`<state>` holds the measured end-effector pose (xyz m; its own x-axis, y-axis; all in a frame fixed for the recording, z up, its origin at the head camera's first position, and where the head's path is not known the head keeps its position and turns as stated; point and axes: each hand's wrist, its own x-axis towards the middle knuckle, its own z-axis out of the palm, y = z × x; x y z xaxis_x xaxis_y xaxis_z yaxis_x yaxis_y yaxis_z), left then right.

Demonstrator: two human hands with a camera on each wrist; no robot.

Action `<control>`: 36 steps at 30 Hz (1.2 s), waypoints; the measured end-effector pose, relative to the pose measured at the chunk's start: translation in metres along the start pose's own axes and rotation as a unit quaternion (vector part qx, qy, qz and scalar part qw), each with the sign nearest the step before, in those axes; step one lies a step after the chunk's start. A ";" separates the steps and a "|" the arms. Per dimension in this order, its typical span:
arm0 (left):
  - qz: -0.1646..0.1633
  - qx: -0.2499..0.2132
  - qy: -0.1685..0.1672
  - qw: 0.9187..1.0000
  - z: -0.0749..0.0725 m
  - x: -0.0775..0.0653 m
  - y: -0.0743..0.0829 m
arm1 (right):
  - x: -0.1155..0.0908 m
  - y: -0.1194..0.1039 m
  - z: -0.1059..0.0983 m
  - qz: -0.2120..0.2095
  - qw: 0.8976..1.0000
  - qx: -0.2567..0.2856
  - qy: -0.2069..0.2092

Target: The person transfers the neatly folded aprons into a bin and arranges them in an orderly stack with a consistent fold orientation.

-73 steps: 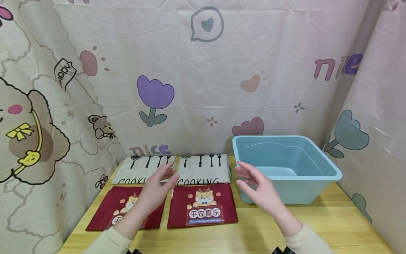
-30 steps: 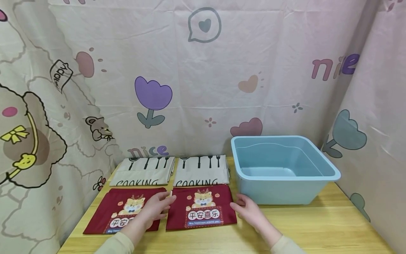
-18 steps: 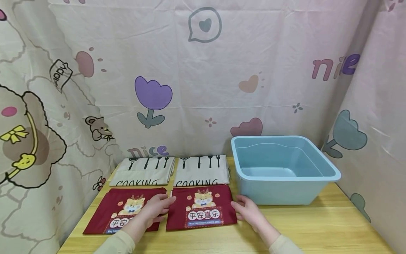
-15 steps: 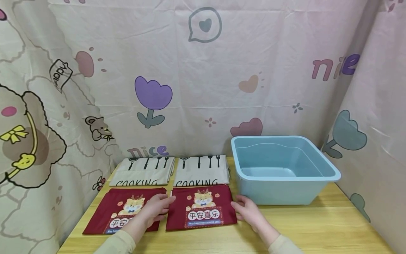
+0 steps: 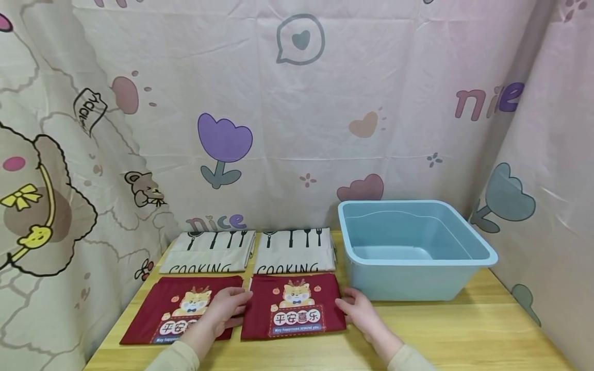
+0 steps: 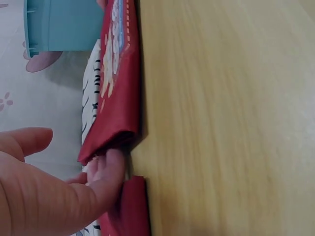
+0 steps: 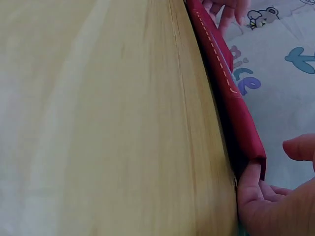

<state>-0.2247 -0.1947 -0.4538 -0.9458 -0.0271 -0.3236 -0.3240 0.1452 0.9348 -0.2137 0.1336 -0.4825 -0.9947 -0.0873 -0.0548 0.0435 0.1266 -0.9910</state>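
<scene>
In the head view, a folded red cloth [image 5: 260,314] with a cartoon animal print lies between my two hands. My left hand [image 5: 221,312] is at its left edge; in the left wrist view the fingertips reach under that edge, and the thumb [image 6: 32,140] stays apart above. At the opposite edge is my right hand [image 5: 362,313]. The right wrist view shows its fingers [image 7: 251,182] tucked beneath the cloth's raised side, its thumb [image 7: 300,147] clear of the fabric. A second folded red cloth [image 5: 144,317] lies to the left, partly hidden by my left hand and forearm.
Two folded white cloths, the left one [image 5: 204,255] and the right one [image 5: 297,255], printed with utensils and "COOKING", lie behind the red ones. A light blue plastic tub [image 5: 408,281] stands at the right on the wooden table [image 5: 487,330]. A patterned curtain [image 5: 297,113] surrounds the table.
Both hands have come down from above the cloths to the side edges of the right red cloth. Over the last half second they have shifted only slightly; that cloth's edges look a little raised.
</scene>
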 end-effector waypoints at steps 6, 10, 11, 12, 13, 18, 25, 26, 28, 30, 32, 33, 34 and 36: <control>0.006 -0.002 0.003 1.000 0.001 0.003 -0.006 | 0.003 0.002 0.003 -0.001 1.000 -0.014 0.007; 0.012 0.003 -0.001 1.000 0.001 0.004 -0.010 | 0.004 0.003 0.005 -0.008 1.000 -0.014 0.007; 0.018 0.004 0.000 1.000 0.002 0.004 -0.012 | 0.005 0.003 0.005 -0.011 1.000 -0.015 0.007; 0.023 0.004 0.002 1.000 0.002 0.005 -0.013 | 0.005 0.004 0.005 -0.013 1.000 -0.010 0.004; 0.029 0.003 0.006 1.000 0.002 0.005 -0.014 | 0.005 0.004 0.005 -0.015 1.000 -0.006 0.002; 0.050 -0.013 0.030 0.998 0.001 0.003 -0.014 | 0.004 0.005 0.005 0.000 0.999 0.033 -0.015; 0.059 -0.050 0.028 0.997 -0.009 -0.002 -0.008 | 0.003 -0.002 0.008 0.013 0.996 0.089 -0.017; 0.061 -0.054 0.025 0.996 -0.011 -0.003 -0.007 | 0.002 -0.004 0.009 0.011 0.995 0.095 -0.019; 0.066 -0.061 0.022 0.996 -0.015 -0.004 -0.003 | 0.002 -0.007 0.011 0.007 0.994 0.105 -0.023; 0.072 -0.067 0.019 0.995 -0.019 -0.006 0.001 | 0.002 -0.011 0.013 0.004 0.993 0.113 -0.025; 0.076 -0.071 0.015 0.994 -0.023 -0.008 0.004 | 0.002 -0.016 0.015 0.002 0.992 0.122 -0.027; 0.079 -0.072 0.014 0.994 -0.025 -0.009 0.006 | 0.002 -0.018 0.016 0.001 0.992 0.125 -0.027; 0.080 -0.076 0.014 0.994 -0.027 -0.010 0.008 | 0.002 -0.020 0.017 -0.001 0.992 0.126 -0.025; 0.083 -0.077 0.011 0.993 -0.032 -0.012 0.011 | 0.002 -0.024 0.019 -0.004 0.991 0.131 -0.022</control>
<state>-0.2182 -0.2242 -0.4347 -0.9862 -0.0369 -0.1613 -0.1613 -0.0045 0.9869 -0.2154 0.1114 -0.4613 -0.9904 -0.1301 -0.0460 0.0636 -0.1348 -0.9888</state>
